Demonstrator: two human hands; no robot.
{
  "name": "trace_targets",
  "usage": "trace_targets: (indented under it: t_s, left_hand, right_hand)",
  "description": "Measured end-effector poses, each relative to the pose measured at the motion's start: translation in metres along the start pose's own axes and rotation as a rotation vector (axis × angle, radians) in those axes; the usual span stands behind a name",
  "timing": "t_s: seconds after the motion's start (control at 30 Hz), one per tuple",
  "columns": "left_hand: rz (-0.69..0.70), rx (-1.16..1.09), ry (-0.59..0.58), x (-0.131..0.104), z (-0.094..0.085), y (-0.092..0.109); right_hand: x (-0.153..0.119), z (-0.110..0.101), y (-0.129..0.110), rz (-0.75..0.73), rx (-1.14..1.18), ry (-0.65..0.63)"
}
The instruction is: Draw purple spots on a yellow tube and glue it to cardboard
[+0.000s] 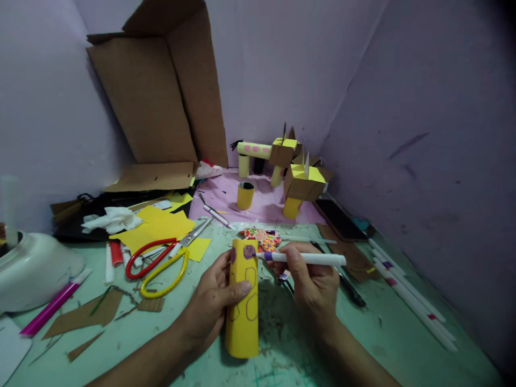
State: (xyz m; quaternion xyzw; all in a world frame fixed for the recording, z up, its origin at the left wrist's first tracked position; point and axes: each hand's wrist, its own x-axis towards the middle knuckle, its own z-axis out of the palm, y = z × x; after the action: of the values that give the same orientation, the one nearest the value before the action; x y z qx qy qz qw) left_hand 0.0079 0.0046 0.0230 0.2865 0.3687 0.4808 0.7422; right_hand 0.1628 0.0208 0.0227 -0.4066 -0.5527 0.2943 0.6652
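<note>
My left hand is closed around a yellow paper tube, its thumb lying across the front. Several rounded outlines are drawn on the tube, and the spots near its top are coloured purple. In my right hand is a white marker with a purple band, held nearly level. Its tip meets the tube's right side by the upper purple spot. Just behind the tube lies a flower-patterned cloth piece. Scissors with one red and one yellow handle rest open to the left.
Yellow paper, cardboard scraps and a magenta marker lie left, near a white pot. Behind stand paper-and-cardboard animal figures and a short yellow tube. White markers and a phone lie right.
</note>
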Motion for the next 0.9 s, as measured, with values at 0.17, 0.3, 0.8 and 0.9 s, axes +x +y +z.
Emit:
trace_targets:
  t_s: [0.17, 0.3, 0.8, 0.9]
  left_hand:
    - [-0.004, 0.009, 0.014, 0.0001, 0.0002, -0.0007]
    - [0.003, 0.004, 0.001, 0.0008, -0.0002, -0.0008]
    - [0.008, 0.02, -0.007, 0.0006, -0.0004, -0.0019]
    - [0.033, 0.041, -0.003, 0.0006, -0.0004, -0.0035]
  right_hand:
    - [0.0004, 0.0015, -0.0002, 0.026, 0.027, 0.031]
    - [-0.0001, 0.0022, -0.0001, 0.029, 0.056, 0.029]
    - [-0.002, -0.0001, 0.0041, -0.011, 0.027, -0.035]
    - [-0.0018, 0.0007, 0.0054, -0.001, 0.048, -0.043]
